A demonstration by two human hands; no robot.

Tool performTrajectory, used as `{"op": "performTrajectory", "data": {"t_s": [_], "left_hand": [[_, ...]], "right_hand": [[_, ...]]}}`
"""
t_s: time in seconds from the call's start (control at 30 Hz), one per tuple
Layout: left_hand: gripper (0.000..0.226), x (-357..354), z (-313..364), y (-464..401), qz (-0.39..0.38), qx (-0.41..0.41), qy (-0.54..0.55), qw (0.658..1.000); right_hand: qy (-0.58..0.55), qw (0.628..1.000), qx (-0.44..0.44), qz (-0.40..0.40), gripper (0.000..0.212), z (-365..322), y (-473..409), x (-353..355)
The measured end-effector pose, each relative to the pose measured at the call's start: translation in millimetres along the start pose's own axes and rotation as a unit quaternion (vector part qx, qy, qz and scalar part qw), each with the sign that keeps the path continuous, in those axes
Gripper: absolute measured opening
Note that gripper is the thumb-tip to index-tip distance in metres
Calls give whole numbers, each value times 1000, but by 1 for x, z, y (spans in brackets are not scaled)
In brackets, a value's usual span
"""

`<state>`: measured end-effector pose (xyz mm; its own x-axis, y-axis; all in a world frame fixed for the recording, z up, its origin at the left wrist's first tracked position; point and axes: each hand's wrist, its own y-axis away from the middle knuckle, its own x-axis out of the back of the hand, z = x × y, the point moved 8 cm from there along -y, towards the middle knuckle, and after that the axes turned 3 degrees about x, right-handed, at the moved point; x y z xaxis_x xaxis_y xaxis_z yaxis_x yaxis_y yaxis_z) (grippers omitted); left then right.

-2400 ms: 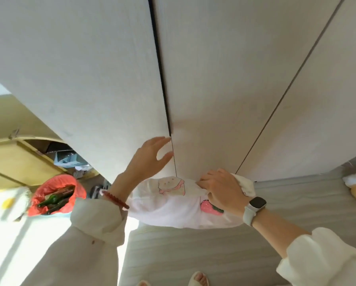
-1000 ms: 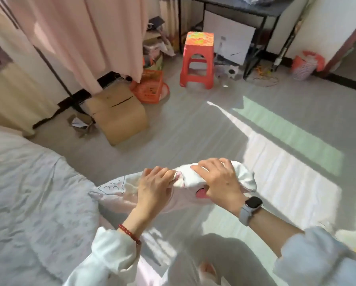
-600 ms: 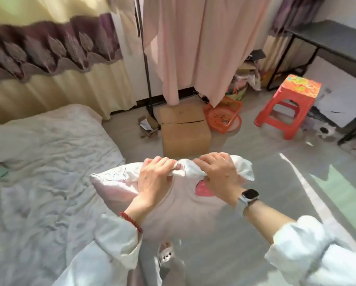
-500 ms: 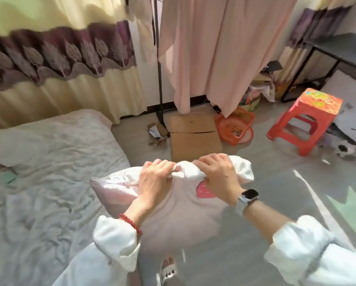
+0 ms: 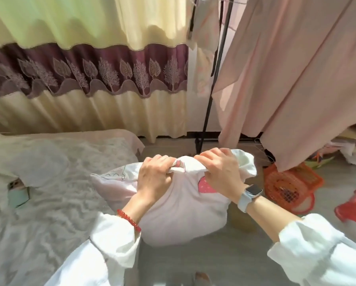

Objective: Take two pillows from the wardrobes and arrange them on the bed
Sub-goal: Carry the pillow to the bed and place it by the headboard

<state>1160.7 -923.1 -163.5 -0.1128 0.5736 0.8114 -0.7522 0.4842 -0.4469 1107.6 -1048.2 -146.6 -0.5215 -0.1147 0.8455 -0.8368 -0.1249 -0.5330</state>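
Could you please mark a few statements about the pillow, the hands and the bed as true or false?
1. Both the left hand and the right hand grip the pillow. True.
2. The pillow lies flat on the bed. False: it hangs from the hands beside the bed.
3. A watch sits on the left wrist. False: on the right wrist.
4. A phone lies on the bed. True.

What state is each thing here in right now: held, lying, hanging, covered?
Pillow: held up by its top edge, beside the bed.
Left hand: gripping the pillow.
Right hand: gripping the pillow.
Bed: covered by a rumpled sheet.
Phone: lying on the bed.
Pink cloth: hanging.
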Motion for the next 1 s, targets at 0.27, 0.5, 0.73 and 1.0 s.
{"op": "performTrajectory", "data": {"t_s": [0.27, 0.5, 0.73, 1.0], "left_hand": [[16, 11, -81, -160, 83, 57, -56, 993], [19, 8, -211, -292, 113, 82, -66, 988], [10, 26, -356, -401, 155, 155, -82, 972], [10, 60, -492, -529, 148, 207, -97, 962]], "right_hand": [[-20, 996, 72, 44, 40, 56, -182, -56], [-42, 995, 87, 34, 43, 72, -348, -149], [-77, 987, 135, -25, 40, 56, -520, -244], [-150, 970, 189, -19, 35, 49, -713, -326]]}}
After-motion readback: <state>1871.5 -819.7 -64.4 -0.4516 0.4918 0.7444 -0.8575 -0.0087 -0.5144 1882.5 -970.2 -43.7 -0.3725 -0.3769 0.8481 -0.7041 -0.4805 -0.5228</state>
